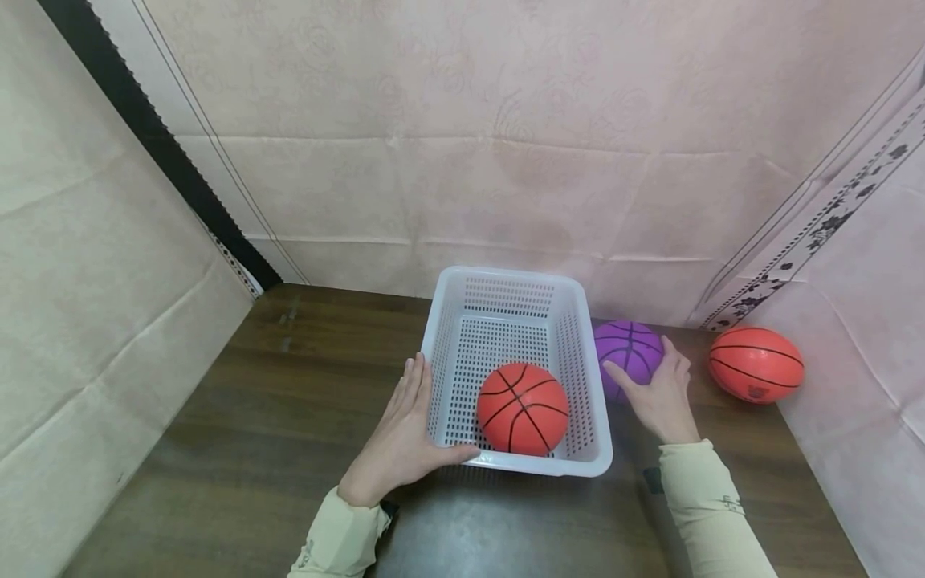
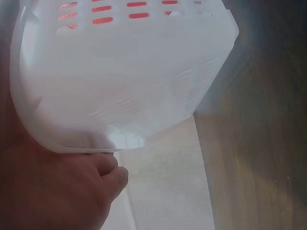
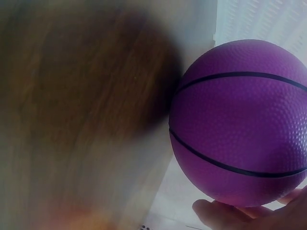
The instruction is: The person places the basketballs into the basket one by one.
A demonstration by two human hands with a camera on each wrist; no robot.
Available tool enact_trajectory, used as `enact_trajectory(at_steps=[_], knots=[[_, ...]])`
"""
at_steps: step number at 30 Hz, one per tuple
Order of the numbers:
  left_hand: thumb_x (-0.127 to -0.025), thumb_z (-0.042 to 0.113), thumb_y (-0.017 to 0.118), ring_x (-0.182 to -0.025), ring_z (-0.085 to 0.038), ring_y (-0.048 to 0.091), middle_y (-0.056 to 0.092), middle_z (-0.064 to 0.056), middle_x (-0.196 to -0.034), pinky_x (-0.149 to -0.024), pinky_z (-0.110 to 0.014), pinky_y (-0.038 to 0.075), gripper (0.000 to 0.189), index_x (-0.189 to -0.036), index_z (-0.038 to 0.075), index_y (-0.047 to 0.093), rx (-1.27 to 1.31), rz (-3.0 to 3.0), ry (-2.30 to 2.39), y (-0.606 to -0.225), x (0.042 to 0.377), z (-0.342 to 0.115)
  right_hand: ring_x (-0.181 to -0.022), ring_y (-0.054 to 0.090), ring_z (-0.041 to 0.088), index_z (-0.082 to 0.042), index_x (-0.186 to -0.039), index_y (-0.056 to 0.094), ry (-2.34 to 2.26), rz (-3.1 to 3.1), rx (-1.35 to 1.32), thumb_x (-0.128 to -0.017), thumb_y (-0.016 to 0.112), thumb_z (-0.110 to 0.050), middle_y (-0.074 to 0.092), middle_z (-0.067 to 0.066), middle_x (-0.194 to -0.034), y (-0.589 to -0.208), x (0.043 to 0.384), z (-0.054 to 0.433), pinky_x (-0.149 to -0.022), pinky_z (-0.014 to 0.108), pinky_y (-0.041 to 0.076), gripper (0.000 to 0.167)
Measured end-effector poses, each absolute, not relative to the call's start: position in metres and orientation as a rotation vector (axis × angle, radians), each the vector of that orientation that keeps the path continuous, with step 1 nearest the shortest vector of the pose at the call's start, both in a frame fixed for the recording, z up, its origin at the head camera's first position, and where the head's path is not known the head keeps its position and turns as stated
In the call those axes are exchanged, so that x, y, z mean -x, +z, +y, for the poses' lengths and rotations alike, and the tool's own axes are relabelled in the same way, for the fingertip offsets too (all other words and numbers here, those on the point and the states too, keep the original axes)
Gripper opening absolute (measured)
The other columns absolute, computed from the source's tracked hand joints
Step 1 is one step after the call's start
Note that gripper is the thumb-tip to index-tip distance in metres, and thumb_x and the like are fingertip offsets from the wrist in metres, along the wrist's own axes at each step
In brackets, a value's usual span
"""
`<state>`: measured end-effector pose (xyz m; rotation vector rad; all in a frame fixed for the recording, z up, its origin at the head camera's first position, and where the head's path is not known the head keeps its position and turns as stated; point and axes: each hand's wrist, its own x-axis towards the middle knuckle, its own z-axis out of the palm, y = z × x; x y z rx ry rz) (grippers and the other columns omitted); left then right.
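In the head view a white plastic basket [image 1: 462, 277] with perforated walls holds an orange toy basketball [image 1: 523, 409] at its near end. My left hand [image 1: 405, 429] rests against the basket's near left corner, its straight fingers along the left side and its thumb on the near rim. To the basket's right, my right hand [image 1: 661, 393] grips a purple toy basketball [image 1: 629, 352], thumb on the near side and fingers around the right. The right wrist view shows the purple ball large, with fingertips [image 3: 216, 213] at its edge.
A second orange basketball [image 1: 755, 365] sits at the right edge of the dark wooden table [image 1: 303, 417]. Pale patterned cloth [image 1: 462, 136] hangs behind the table, with more cloth along both sides.
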<state>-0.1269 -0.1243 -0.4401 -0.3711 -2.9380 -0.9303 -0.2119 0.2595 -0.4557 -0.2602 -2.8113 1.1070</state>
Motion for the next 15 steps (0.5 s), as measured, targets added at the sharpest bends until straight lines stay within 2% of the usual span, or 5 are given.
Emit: enact_trajectory(at_steps=[15], knots=[[-0.061, 0.085, 0.063, -0.148, -0.019, -0.010, -0.007, -0.004, -0.163, -0.115, -0.049, 0.013, 0.137, -0.156, 0.009, 0.000, 0.357, -2.962, -0.920, -0.4404, 0.1277, -0.1244, -0.130, 0.027, 0.051, -0.009, -0.156, -0.003, 1.158, -2.802, 0.313, -0.080, 0.061, -0.071, 0.013, 0.030, -0.150, -0.4561, 0.2126, 0.2597, -0.097, 0.071, 0.031, 0.117]])
